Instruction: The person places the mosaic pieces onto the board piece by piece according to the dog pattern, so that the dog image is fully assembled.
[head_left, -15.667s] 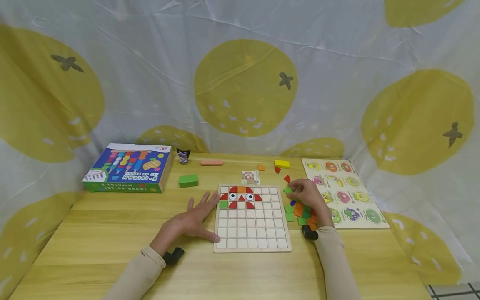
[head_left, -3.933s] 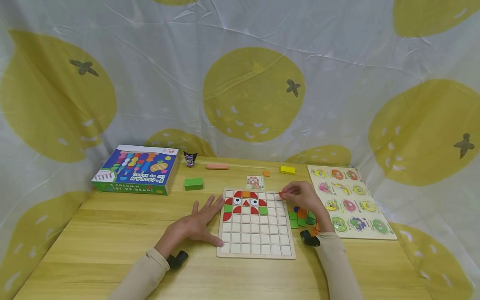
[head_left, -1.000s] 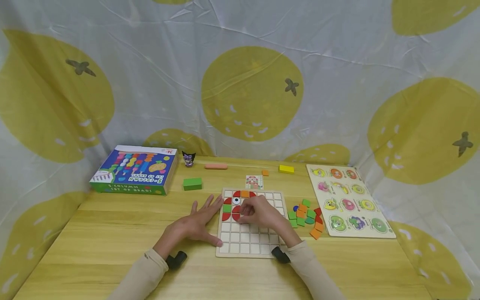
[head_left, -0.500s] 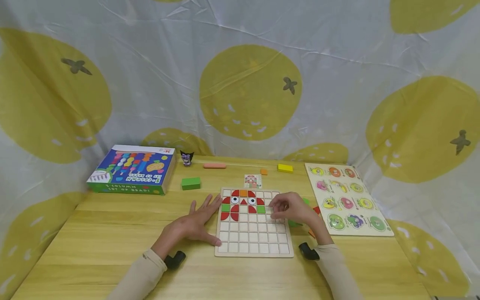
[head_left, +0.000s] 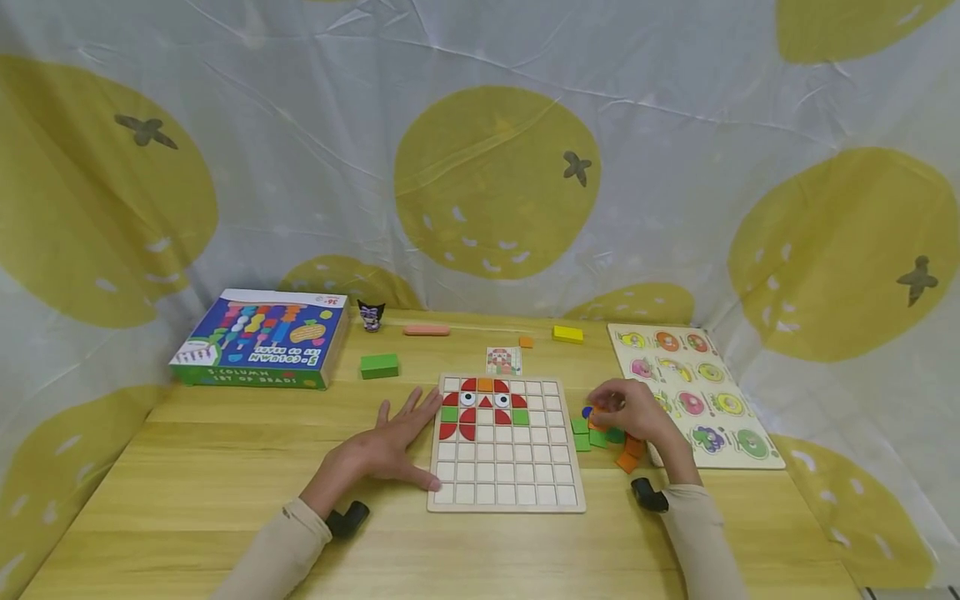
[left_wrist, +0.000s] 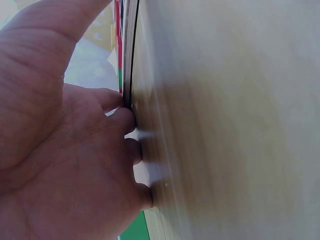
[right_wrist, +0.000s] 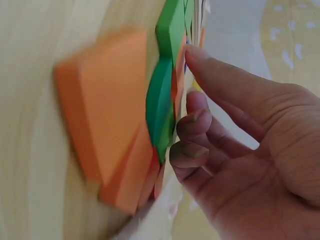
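Observation:
A wooden grid board (head_left: 517,475) lies in the middle of the table, with red, orange, green and eye tiles (head_left: 483,400) filling part of its top three rows. My left hand (head_left: 382,446) lies flat with fingers spread, its fingertips against the board's left edge (left_wrist: 131,50). My right hand (head_left: 626,410) is over the loose tile pile (head_left: 600,435) to the right of the board. In the right wrist view its fingertips (right_wrist: 192,122) touch green tiles (right_wrist: 161,110) beside orange tiles (right_wrist: 110,110). No tile shows pinched between them.
A blue bead box (head_left: 258,337) sits at the back left, with a green block (head_left: 378,365) and a small figurine (head_left: 370,315) near it. A pink bar (head_left: 426,330), pattern card (head_left: 503,360) and yellow block (head_left: 567,334) lie behind the board. A fruit peg puzzle (head_left: 693,392) lies at the right.
My right hand has left the board's third row and moved right onto the tile pile. Two red pieces now lie in that row. The left hand has not moved.

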